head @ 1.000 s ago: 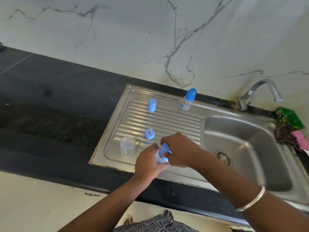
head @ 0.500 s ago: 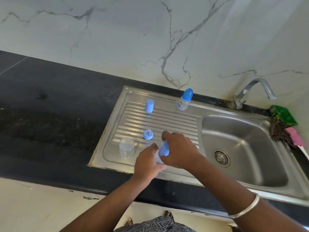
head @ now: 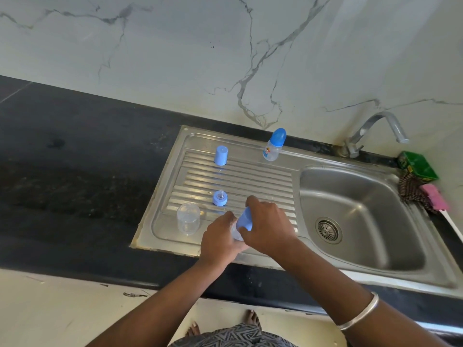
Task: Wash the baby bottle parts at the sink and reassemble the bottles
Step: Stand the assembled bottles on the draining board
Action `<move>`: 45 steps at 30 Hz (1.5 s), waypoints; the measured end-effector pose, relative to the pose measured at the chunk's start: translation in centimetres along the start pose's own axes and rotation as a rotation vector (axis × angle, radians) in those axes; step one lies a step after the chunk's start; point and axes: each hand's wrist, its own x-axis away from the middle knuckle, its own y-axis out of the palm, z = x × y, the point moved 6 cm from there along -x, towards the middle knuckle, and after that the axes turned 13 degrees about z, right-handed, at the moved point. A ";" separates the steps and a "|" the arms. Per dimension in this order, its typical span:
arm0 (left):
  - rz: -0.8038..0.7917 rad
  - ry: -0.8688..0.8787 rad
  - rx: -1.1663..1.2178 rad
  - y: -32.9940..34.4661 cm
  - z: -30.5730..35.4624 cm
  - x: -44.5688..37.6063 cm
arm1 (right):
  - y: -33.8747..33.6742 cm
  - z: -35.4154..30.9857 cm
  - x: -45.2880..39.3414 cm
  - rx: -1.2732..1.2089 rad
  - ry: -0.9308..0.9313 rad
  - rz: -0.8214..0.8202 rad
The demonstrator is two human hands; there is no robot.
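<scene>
Gripping a small clear plastic baby bottle (head: pixel 235 232) with a light-blue dome cap (head: pixel 245 219), we are holding it over the near edge of the ribbed stainless-steel draining board (head: pixel 250 174). Its long axis is tilting, the capped end pointing up and slightly away from us towards the right, the clear base angling down towards our left palm; most of the body is hidden between our hands. Our left hand (head: pixel 220 240) is curling round the lower clear body from the left, knuckles up, forearm rising from the bottom of the view. Our right hand (head: pixel 269 227) is arching over the cap from the right, fingers wrapping the blue dome, with a silver bangle (head: pixel 360 313) sitting on that forearm.

Just left of our hands, a clear open plastic bottle body (head: pixel 188 218) is standing upright on the board. Beyond it a blue screw ring with a clear teat (head: pixel 220 198) is resting on the ribs, and farther back a blue cylindrical cap (head: pixel 221 155) is standing on end. An assembled clear bottle with a blue cap (head: pixel 274 145) is standing at the board's far edge. To the right, the steel sink basin (head: pixel 370 221) is lying under a curved metal tap (head: pixel 375 128).
</scene>
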 end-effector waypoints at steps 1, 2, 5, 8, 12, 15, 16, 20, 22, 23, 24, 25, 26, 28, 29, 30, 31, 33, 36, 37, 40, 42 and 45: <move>0.003 0.001 -0.002 -0.1 0.0 0.0 | 0.0 0.1 0.0 -0.015 0.018 0.019; 0.006 -0.006 0.001 -0.1 0.0 0.0 | 0.0 0.2 -0.1 -0.027 0.040 0.037; -0.003 -0.027 0.010 -0.1 -0.1 -0.1 | 0.1 0.3 0.2 -0.028 0.076 0.093; -0.004 -0.001 0.012 -0.1 0.0 0.0 | 0.5 0.2 0.5 -0.046 0.050 0.100; -0.002 0.003 0.017 -0.3 0.2 0.0 | 0.7 0.1 0.7 -0.080 0.041 0.098; -0.024 -0.030 0.018 -0.3 0.1 -0.1 | 0.6 0.3 0.8 -0.108 0.022 0.116; -0.038 -0.031 0.016 -0.2 0.0 -0.2 | 0.6 0.5 1.0 -0.120 0.004 0.108; -0.066 -0.058 0.069 0.1 -0.3 -0.2 | 0.4 2.8 1.5 -0.393 0.038 -0.004; -0.055 -0.104 0.120 0.2 -0.6 -0.2 | 0.8 4.6 1.7 -0.583 0.103 -0.018; -0.052 -0.127 0.144 0.2 -0.7 -0.2 | 1.2 5.5 1.7 -0.626 0.130 -0.030; -0.046 -0.155 0.174 0.2 -0.5 -0.4 | 1.7 6.3 1.6 -0.631 0.143 -0.058; -0.039 -0.182 0.202 0.3 -0.3 -0.7 | 2.3 7.0 1.3 -0.606 0.138 -0.095; -0.031 -0.201 0.225 0.3 0.0 -1.0 | 2.9 7.4 1.1 -0.554 0.116 -0.134; -0.013 -0.203 0.228 0.5 0.8 -1.9 | 3.8 7.8 0.2 -0.474 0.073 -0.176; -0.012 -0.196 0.224 0.7 1.2 -2.2 | 4.0 7.9 -0.3 -0.475 0.059 -0.172; -0.015 -0.192 0.227 1.1 1.7 -2.7 | 4.2 8.0 -0.9 -0.498 0.044 -0.156; -0.015 -0.195 0.237 1.4 2.2 -3.0 | 4.3 8.0 -1.5 -0.526 0.028 -0.133; 0.004 -0.215 0.253 1.9 3.1 -3.7 | 4.3 8.3 -2.7 -0.576 0.000 -0.107; 0.025 -0.230 0.250 2.3 3.8 -4.6 | 4.5 9.3 -4.2 -0.621 -0.022 -0.114; 0.022 -0.223 0.254 2.4 3.9 -4.9 | 4.6 9.7 -4.7 -0.629 -0.024 -0.116; 0.000 -0.238 0.284 3.1 3.5 -5.1 | 5.0 11.3 -6.9 -0.640 0.067 -0.060; -0.034 -0.225 0.199 3.4 3.1 -5.0 | 4.9 12.4 -9.3 -0.633 0.132 0.017; -0.113 -0.180 -0.020 3.7 2.6 -4.2 | 5.0 12.6 -13.3 -0.597 0.098 0.051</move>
